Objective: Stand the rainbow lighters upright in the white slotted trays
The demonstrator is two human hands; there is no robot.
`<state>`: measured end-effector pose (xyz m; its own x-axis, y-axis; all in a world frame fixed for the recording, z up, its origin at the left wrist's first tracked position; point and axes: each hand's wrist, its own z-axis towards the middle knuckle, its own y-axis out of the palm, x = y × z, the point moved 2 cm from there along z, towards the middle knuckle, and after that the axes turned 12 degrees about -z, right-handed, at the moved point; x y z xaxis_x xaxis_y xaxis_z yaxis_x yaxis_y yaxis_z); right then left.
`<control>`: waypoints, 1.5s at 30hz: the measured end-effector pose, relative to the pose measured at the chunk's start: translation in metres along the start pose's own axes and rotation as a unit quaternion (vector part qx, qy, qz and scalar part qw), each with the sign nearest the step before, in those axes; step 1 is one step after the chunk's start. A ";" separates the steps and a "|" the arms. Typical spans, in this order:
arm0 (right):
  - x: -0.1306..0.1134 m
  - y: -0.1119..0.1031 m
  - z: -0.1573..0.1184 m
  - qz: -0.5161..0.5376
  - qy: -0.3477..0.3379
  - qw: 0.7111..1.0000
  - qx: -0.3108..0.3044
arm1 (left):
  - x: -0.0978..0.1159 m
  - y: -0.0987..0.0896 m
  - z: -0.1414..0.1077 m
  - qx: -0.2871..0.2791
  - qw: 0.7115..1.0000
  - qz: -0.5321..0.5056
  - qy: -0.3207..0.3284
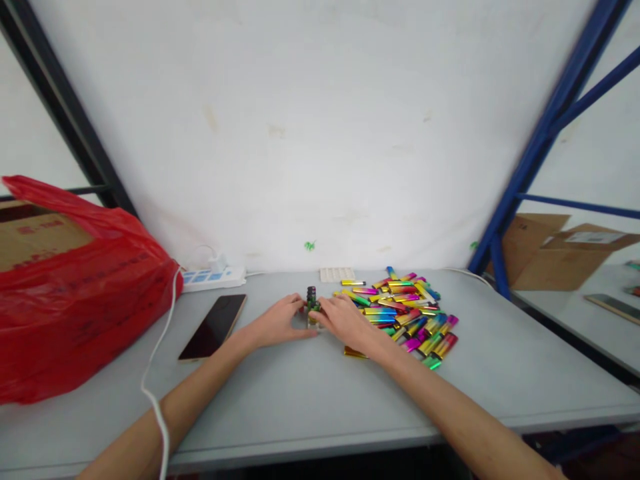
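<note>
White cord (pixel 153 398) runs over left forearm (pixel 210 380), red bag (pixel 120 280) at far left; phone (pixel 215 327) lies screen-up on tabletop (pixel 300 407) just past the forearm. Left hand (pixel 281 321) curves wide, thumb and fingers apart, at the left side of a small upright row (pixel 311 293); right hand (pixel 345 321) has fingers bent over its right side. Can't tell if either hand grips it. Row sits between the hands: blackish tops, some green and yellow lower down, pale bottom, rest too small to read. Looks early: a few pieces stand in the row, while most lighters (pixel 380 311) lie loose right of the right hand, heaped at all angles, so plenty left. They're slim, shiny, metallic, blending yellow, pink, red, blue, green. Behind the row, white tray (pixel 337 274) with small compartments by the wall (pixel 320 133); power strip (pixel 220 278) left of it.
</note>
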<state>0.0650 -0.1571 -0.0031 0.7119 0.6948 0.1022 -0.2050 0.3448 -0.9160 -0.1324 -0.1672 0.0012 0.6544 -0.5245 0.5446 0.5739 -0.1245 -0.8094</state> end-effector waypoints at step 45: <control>0.129 0.007 -0.013 0.075 0.138 0.987 0.034 | 0.001 -0.003 -0.001 0.013 1.000 -0.001 -0.006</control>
<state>0.1636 -0.0733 -0.0011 0.8236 0.5468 -0.1503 -0.3597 0.2989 -0.8839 -0.1336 -0.1683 0.0036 0.6585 -0.5139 0.5497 0.5885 -0.1037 -0.8018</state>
